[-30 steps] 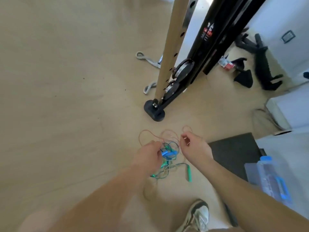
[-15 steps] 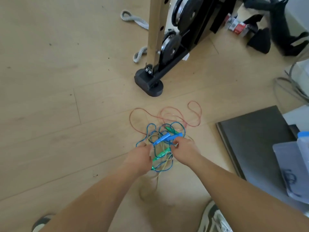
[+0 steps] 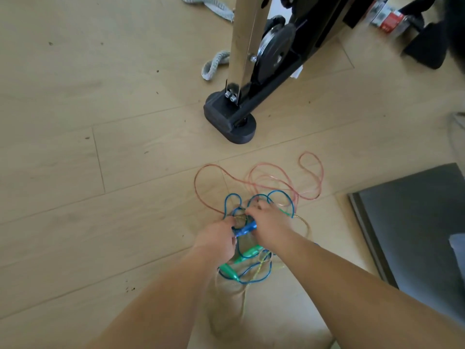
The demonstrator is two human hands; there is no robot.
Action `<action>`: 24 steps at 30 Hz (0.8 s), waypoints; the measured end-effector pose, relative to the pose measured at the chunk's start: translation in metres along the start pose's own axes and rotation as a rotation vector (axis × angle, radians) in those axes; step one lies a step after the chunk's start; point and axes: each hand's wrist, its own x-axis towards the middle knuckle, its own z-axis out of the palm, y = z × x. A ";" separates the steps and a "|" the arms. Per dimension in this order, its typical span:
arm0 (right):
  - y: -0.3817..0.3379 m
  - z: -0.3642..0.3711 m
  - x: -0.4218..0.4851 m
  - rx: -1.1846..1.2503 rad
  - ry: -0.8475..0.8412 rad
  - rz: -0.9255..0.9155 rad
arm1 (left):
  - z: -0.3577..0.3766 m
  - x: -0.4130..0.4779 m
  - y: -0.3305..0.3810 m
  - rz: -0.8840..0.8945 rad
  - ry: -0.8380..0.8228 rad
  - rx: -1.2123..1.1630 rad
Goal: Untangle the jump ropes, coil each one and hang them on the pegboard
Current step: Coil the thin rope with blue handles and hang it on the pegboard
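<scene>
The tangle of thin blue, green and pink jump ropes lies on the pale wooden floor under both hands. Its short blue plastic handle slants between them. The near end is clenched in the left hand and the far end rests against the right hand, whose fingers hook the blue cord just beyond.

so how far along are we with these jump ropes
Nothing finished yet: blue rope, pink rope and green handles sit in one tangle on the floor. In hand: left hand grips the blue handle, right hand seems to pinch the blue rope beside it. To do: separating, coiling, hanging; no pegboard in view.
</scene>
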 end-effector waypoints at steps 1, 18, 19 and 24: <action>0.001 0.002 0.000 -0.027 0.015 -0.009 | 0.002 0.001 -0.003 -0.002 0.003 0.007; 0.017 -0.126 -0.087 0.380 0.074 0.208 | -0.157 -0.080 0.072 0.204 0.169 -0.714; 0.018 -0.131 -0.094 0.403 0.048 0.182 | -0.170 -0.090 0.080 0.246 0.164 -0.663; -0.002 -0.190 -0.151 0.850 0.011 -0.052 | -0.216 -0.145 0.129 0.412 0.126 -0.428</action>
